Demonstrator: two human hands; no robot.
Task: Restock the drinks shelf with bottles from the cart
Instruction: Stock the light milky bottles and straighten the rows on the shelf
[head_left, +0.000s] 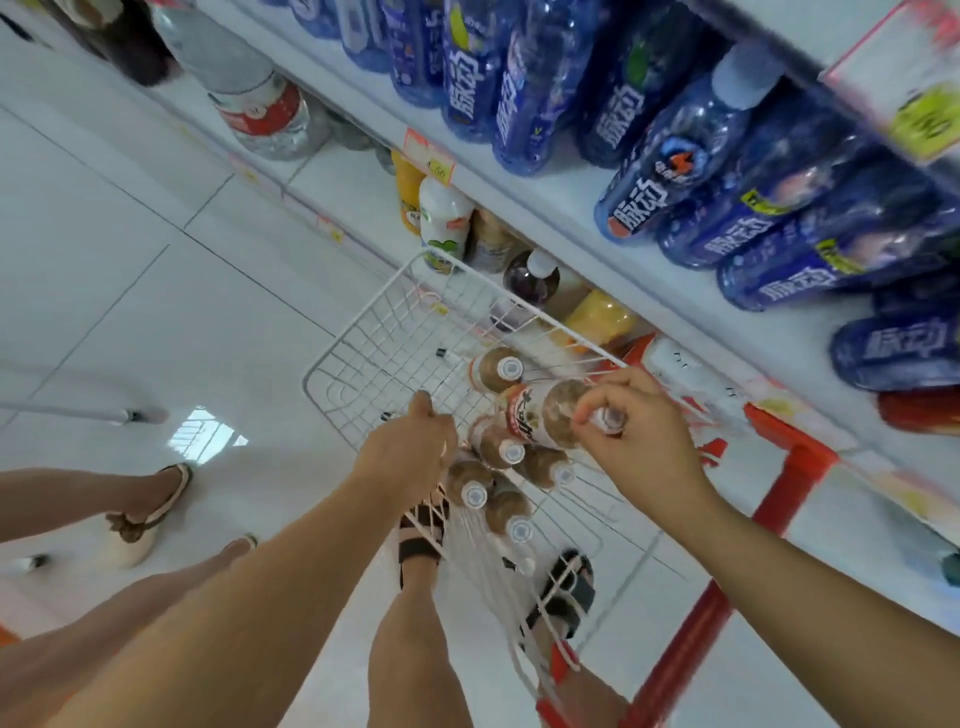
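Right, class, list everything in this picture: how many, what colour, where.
wire cart: one, white, beside the shelves.
brown bottles: at least five, white caps, standing in the cart.
held bottle: one, brown, above the cart.
blue bottles: many, blue, upper shelf.
water bottle: one, clear, red label, shelf at left.
mixed bottles: several, orange, white, purple, yellow, lower shelf.
another person's legs: two, cream shoes, left.
feet: two, black sandals, seen through cart.
left hand: grips cart rim.
right hand: pinches held bottle's neck.

Across the upper right of the frame, the blue bottles (644, 202) on the shelf (550, 200) each carry 脉动 in white characters. A pink price tag (430, 158) on the shelf edge seems to read 4.50. The lettering on the brown bottle (540, 415) at centre is too blurred to read.
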